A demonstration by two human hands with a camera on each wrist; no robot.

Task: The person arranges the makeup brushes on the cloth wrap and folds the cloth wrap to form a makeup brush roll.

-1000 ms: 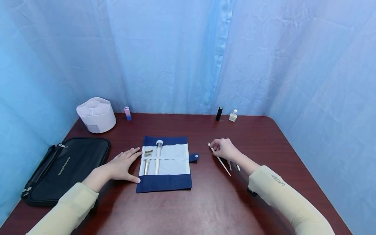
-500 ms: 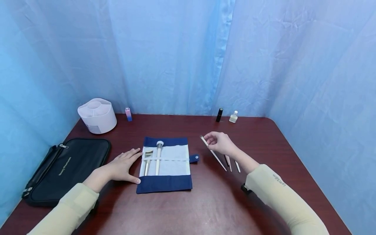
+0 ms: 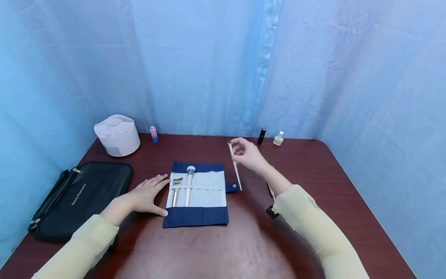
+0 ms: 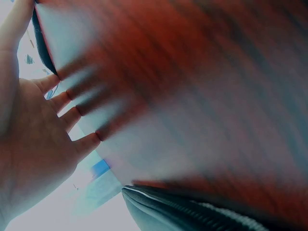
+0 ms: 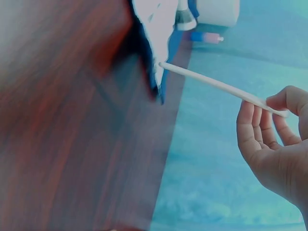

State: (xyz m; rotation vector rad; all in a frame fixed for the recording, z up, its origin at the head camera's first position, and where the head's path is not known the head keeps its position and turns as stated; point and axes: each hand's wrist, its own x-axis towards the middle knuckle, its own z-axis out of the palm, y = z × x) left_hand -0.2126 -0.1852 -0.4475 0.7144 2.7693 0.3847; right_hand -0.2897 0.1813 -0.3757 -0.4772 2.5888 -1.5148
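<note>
A navy and white makeup brush roll [image 3: 209,198] lies unfolded on the table. Tucked under its elastic are a flat-headed brush [image 3: 175,195] and a fluffy round-headed brush [image 3: 188,192]. My left hand [image 3: 142,197] has its fingers spread, with fingertips and thumb at the roll's left edge. Between the thumb and fingers of my right hand [image 3: 249,155] is a slim white makeup brush [image 5: 211,83], raised over the table just right of the roll. Its dark tip points up and its handle end overlaps the snap strap [image 3: 231,187] in the head view.
A black zip case [image 3: 90,197] lies left of my left arm. At the back stand a white organizer [image 3: 120,135], a pink-blue lipstick [image 3: 154,134], a black tube [image 3: 262,136] and a small bottle [image 3: 278,138]. My right forearm partly covers a pinkish brush [image 3: 270,191].
My right hand has lifted the slim makeup brush from the table and carried it left and away from me, turning it more upright. The left hand stays at the roll's edge.
</note>
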